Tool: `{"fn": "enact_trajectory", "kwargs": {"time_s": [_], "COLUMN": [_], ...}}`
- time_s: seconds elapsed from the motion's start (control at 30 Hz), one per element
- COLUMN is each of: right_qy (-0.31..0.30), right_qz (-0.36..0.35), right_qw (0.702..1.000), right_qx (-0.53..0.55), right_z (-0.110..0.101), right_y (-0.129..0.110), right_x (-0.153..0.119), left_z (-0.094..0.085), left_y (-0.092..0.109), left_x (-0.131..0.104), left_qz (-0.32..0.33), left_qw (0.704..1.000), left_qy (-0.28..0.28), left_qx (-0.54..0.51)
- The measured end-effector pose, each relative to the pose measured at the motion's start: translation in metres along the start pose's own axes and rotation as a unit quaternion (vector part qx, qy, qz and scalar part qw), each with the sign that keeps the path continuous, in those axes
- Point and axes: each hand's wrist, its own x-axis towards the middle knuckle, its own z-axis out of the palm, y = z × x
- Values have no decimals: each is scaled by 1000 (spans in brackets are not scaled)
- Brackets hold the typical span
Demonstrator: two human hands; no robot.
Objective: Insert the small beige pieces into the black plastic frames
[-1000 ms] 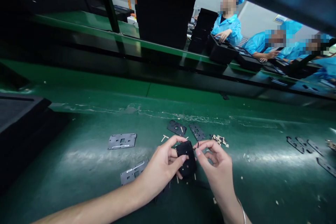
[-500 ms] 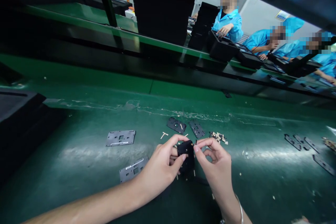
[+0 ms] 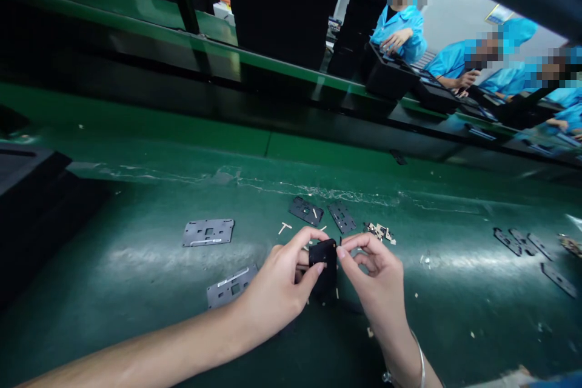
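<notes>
A black rectangular plate (image 3: 325,279) is tilted up in my left hand (image 3: 291,270), thumb on its near face and fingers behind it. At the plate's upper right corner, my right hand (image 3: 375,267) pinches a small dark piece (image 3: 340,242) between thumb and forefinger; its kind is too small to make out. Just beyond the hands lie two dark plates with cut-outs, a left one (image 3: 305,211) and a right one (image 3: 342,217). A pile of small pale and black pieces (image 3: 380,233) is beside them. Two grey plates, one farther (image 3: 208,233) and one nearer (image 3: 231,287), rest to the left.
Several dark flat parts (image 3: 522,244) lie at the right on the green table (image 3: 150,279). Pale strips (image 3: 284,228) are scattered about. A black box (image 3: 31,200) stands at the left. Across a raised shelf, people in blue (image 3: 404,27) sit behind black trays (image 3: 391,76).
The view has shifted slightly. My right fingers still pinch at the plate's upper corner, and my left hand keeps its hold with the plate turned a little.
</notes>
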Motion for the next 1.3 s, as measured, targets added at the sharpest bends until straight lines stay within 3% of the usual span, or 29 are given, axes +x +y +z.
{"fn": "enact_trajectory", "kwargs": {"time_s": [0.47, 0.97, 1.3], "right_qy": [-44, -46, -61], "right_qz": [22, 39, 81], "right_qw": [996, 994, 982], "right_qx": [78, 91, 161], "right_z": [-4, -5, -5], "right_y": [11, 9, 4], "right_x": [5, 3, 8], "left_z": [-2, -2, -3], "left_y": [3, 5, 6], "left_x": [-1, -2, -3], "left_qz": [8, 15, 19], "left_qw": [999, 999, 999], "left_qy": [-14, -22, -26], "left_qx": [29, 27, 6]}}
